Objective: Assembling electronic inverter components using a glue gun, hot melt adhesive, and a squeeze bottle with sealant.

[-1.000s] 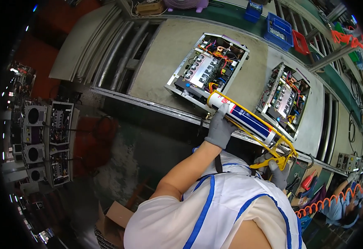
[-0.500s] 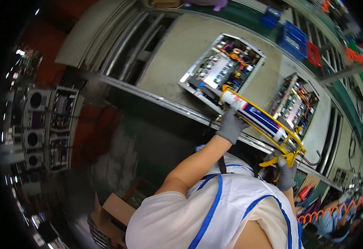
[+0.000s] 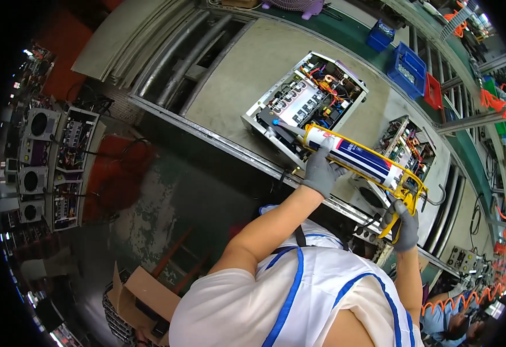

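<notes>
A yellow caulking gun (image 3: 408, 195) carries a white and dark blue sealant tube (image 3: 362, 161). My gloved left hand (image 3: 321, 172) is closed around the front of its frame and tube. At the other end my gloved right hand (image 3: 402, 225) grips the yellow handle and trigger. The tube's nozzle (image 3: 289, 127) points left, over the near edge of an opened metal unit (image 3: 305, 101) full of circuit boards and coloured wires. Whether the tip touches anything inside cannot be made out. A second opened unit (image 3: 406, 149) stands to the right, partly behind the gun.
Both units stand on boards over a roller conveyor (image 3: 192, 61). Blue bins (image 3: 408, 69) and a red bin (image 3: 432, 91) line its far side. An open cardboard box (image 3: 143, 295) is at the lower left. Orange coiled hoses (image 3: 467, 301) and another person (image 3: 452, 321) are at the right.
My right hand has shifted up and right with the gun's handle, whose grip has swung to a steeper angle. The nozzle now shows clearly over the unit. The view has turned slightly.
</notes>
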A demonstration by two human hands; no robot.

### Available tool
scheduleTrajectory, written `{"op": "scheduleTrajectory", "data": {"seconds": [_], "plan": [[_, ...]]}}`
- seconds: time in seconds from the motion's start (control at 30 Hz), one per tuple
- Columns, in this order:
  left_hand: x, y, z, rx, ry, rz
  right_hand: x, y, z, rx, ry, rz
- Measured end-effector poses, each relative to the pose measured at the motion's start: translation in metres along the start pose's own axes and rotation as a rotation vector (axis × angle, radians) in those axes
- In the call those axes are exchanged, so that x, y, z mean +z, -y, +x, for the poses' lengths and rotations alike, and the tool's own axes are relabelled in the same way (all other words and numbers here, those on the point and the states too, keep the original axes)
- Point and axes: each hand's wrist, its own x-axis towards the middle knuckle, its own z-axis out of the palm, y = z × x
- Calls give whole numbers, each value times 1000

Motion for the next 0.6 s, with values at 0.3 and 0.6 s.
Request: {"op": "scheduleTrajectory", "data": {"seconds": [0.3, 0.6], "plan": [[3, 5, 3, 9, 4, -32, 0, 9, 2, 26, -46, -31], [-2, 6, 3, 23, 50, -31, -2, 14, 2, 57, -16, -67]]}}
